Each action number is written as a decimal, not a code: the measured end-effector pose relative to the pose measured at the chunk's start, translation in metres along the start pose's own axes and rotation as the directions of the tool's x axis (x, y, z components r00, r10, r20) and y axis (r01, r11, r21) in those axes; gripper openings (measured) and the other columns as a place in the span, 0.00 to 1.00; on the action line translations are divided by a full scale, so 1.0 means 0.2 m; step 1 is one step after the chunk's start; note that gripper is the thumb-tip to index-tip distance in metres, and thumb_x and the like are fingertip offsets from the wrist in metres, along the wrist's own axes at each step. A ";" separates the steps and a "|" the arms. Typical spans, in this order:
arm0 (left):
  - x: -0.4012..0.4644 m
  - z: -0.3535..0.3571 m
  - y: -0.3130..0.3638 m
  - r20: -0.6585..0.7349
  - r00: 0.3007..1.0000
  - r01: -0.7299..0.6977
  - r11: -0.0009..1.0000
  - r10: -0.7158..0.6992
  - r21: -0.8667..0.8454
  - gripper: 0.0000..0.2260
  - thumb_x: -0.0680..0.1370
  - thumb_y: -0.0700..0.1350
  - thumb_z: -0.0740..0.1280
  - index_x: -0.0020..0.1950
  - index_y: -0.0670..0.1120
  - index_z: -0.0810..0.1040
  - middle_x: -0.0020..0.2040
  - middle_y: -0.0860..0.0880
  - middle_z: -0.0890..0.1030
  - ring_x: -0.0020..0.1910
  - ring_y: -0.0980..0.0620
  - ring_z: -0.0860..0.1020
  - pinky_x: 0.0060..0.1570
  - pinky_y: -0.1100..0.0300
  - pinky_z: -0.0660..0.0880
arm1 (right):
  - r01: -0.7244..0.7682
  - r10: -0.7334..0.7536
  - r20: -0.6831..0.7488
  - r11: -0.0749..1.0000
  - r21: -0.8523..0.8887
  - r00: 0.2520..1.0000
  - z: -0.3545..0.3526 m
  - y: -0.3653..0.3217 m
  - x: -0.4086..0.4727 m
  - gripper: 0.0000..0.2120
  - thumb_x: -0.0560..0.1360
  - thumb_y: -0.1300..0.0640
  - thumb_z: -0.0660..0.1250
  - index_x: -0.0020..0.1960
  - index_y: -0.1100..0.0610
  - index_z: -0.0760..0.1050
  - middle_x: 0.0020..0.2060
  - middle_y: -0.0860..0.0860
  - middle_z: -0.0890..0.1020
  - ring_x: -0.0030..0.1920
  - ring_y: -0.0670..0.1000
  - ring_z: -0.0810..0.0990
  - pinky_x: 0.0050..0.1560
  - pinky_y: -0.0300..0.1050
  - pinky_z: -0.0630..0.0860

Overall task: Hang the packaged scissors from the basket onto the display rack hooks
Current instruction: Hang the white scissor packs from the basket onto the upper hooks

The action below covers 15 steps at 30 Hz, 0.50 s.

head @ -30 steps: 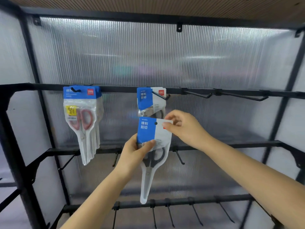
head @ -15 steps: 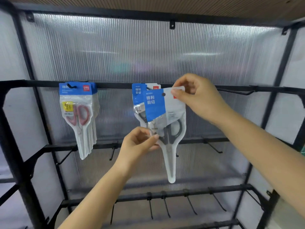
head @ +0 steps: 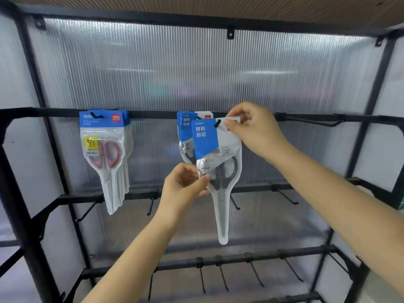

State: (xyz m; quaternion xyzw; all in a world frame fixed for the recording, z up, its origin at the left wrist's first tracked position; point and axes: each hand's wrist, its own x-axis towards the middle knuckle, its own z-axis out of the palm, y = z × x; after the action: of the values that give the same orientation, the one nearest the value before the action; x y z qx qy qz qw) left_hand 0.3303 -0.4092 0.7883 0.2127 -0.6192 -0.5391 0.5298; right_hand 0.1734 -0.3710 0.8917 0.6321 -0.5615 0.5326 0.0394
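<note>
Both hands are up at the display rack (head: 72,113), busy with one black-handled scissors pack (head: 216,167). The right hand (head: 254,130) pinches the pack's top corner, at about two o'clock from its middle, and the tip of the middle hook (head: 217,123) pokes through the hole in the blue card. The left hand (head: 185,182), at about eight o'clock from the pack, pinches its lower left edge near the handles. Just behind it hangs another black-handled pack (head: 185,136) on the same hook. Off at nine o'clock, a stack of red-handled packs (head: 106,149) hangs from the left hook. An empty hook (head: 314,122) juts out at three o'clock.
</note>
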 end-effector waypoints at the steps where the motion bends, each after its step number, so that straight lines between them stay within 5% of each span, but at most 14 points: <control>1: 0.01 0.00 -0.01 -0.009 1.000 0.016 1.000 -0.016 0.001 0.04 0.74 0.36 0.68 0.44 0.42 0.75 0.37 0.49 0.83 0.38 0.53 0.83 0.37 0.62 0.80 | 0.011 -0.011 -0.009 0.999 -0.032 1.000 0.01 0.01 0.00 0.01 0.76 0.60 0.66 0.47 0.57 0.75 0.38 0.44 0.77 0.42 0.47 0.77 0.42 0.37 0.74; 9: 0.24 -0.03 -0.11 -0.144 0.990 0.019 0.995 -0.005 0.095 0.05 0.76 0.41 0.68 0.42 0.42 0.75 0.37 0.48 0.81 0.36 0.56 0.82 0.36 0.66 0.78 | 0.025 -0.036 -0.068 0.986 -0.166 0.997 0.17 0.09 0.13 0.04 0.77 0.61 0.64 0.50 0.60 0.76 0.43 0.49 0.77 0.42 0.45 0.75 0.37 0.30 0.69; 15: 0.44 -0.09 -0.21 -0.240 0.971 0.056 0.985 -0.015 0.164 0.07 0.76 0.44 0.70 0.42 0.42 0.75 0.43 0.42 0.81 0.44 0.47 0.82 0.42 0.59 0.81 | 0.021 -0.023 -0.001 0.940 -0.340 1.000 0.28 0.17 0.22 0.14 0.77 0.64 0.63 0.62 0.61 0.74 0.58 0.54 0.78 0.58 0.53 0.76 0.55 0.43 0.72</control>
State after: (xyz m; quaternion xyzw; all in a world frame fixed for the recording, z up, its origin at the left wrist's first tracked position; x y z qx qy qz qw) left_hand 0.3031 -0.5056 0.7859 0.3312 -0.5908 -0.4645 0.5705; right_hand 0.1745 -0.4491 0.8809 0.6207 -0.6377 0.4289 0.1554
